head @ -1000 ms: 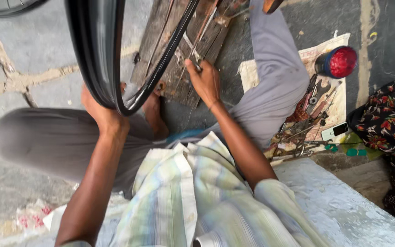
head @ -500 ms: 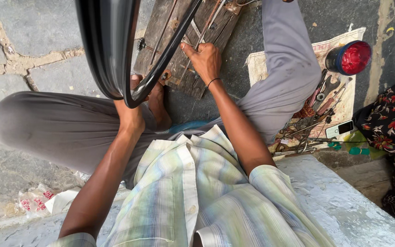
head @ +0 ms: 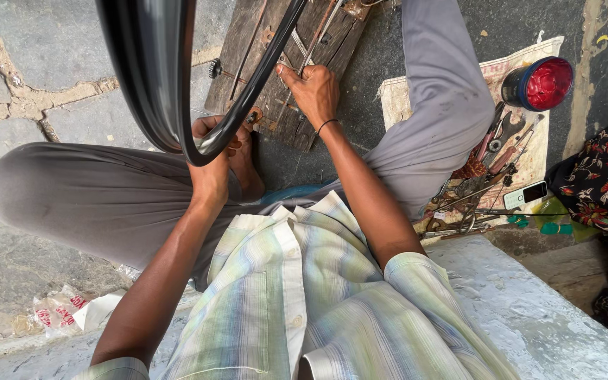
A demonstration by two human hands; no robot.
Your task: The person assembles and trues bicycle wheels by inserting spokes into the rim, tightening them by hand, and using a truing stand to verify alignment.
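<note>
My left hand (head: pixel 212 169) wraps its grip around the lower edge of the black bicycle wheel rim (head: pixel 153 84), which stands upright over my lap. My right hand (head: pixel 314 91) reaches forward, its grip pinching the thin metal spokes (head: pixel 314 39) above a weathered wooden board (head: pixel 269 91) lying on the stone floor (head: pixel 29 56). To my right, a cloth (head: pixel 522 155) carries a jumble of hand tools (head: pixel 483 176), a small phone (head: pixel 526 194) and a red-lidded tin (head: pixel 540 83).

Rim (head: pixel 156 91) shifted right; right hand (head: pixel 314 88) perhaps higher on spokes (head: pixel 311 42).
</note>
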